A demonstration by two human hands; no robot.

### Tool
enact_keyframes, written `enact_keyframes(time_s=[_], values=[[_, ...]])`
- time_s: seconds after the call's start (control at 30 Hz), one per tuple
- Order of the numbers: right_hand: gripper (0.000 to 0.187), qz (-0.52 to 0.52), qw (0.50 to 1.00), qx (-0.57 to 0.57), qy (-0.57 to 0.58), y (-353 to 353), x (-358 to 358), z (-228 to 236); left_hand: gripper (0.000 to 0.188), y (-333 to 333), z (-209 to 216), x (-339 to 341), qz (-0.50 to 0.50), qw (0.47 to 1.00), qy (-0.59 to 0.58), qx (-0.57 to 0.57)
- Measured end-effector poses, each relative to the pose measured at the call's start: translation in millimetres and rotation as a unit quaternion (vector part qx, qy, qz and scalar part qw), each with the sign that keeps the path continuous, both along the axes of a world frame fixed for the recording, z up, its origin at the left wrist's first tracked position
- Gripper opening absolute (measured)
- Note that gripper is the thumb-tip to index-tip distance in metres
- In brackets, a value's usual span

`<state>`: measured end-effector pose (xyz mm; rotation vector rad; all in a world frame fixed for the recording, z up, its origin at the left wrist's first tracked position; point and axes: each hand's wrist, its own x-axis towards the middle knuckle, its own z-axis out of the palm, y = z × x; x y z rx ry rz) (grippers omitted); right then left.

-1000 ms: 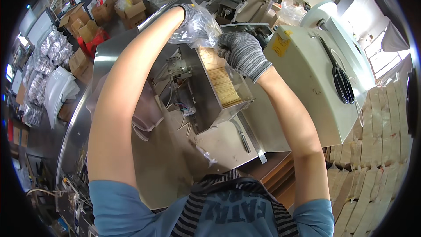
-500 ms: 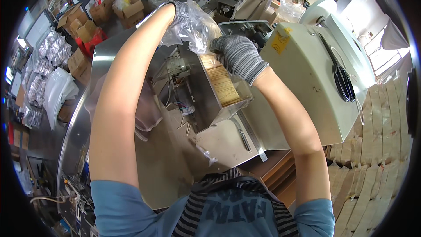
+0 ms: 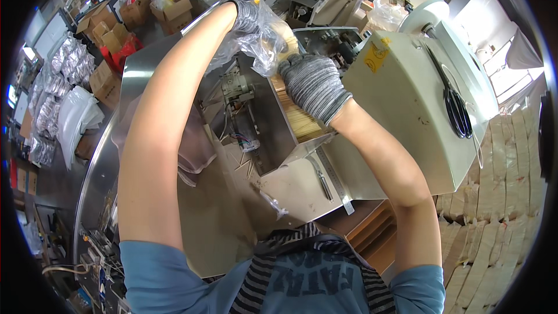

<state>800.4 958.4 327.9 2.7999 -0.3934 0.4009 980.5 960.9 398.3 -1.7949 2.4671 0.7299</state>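
Both hands wear grey striped knit gloves. At the far end of a metal hopper, my left hand (image 3: 247, 18) is closed on a crumpled clear plastic bag (image 3: 264, 43); its fingertips are partly hidden. Pale thin sticks show through the bag's right side. My right hand (image 3: 314, 84) lies over the hopper's far right part, its fingers curled in against the bag's lower end. What they grip is hidden. Below that hand, a stack of thin wooden sticks (image 3: 303, 123) fills the hopper (image 3: 270, 139), lying crosswise in it.
A cream machine housing (image 3: 407, 110) stands to the right, with black scissors (image 3: 456, 107) on top. A utility knife (image 3: 322, 180) lies on the near plate. Left of the hopper is a small motor with wires (image 3: 235, 88). Cardboard boxes (image 3: 171, 11) stand at the far left; wrapped bundles (image 3: 494, 180) are stacked right.
My right hand has turned slightly and flattened over the hopper, covering more of the sticks. My left hand and the bag have shifted a little to the right, showing more of the bagged sticks.
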Motion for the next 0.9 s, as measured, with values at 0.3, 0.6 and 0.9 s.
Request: enact_keyframes(time_s=[0.3,0.6,0.9], values=[[0.018,0.007,1.000,-0.021,0.018,3.9,10.4,-0.6,0.035,-0.2,-2.8,8.6,0.035,0.996,0.070,0.035],[0.018,-0.017,1.000,0.016,-0.011,2.3,4.9,-2.8,0.066,-16.6,-14.0,19.9,0.101,0.995,-0.013,-0.002],[0.016,-0.034,0.999,0.013,0.035,7.7,4.9,4.3,0.074,-13.1,-14.2,24.1,0.133,0.988,0.049,0.061]])
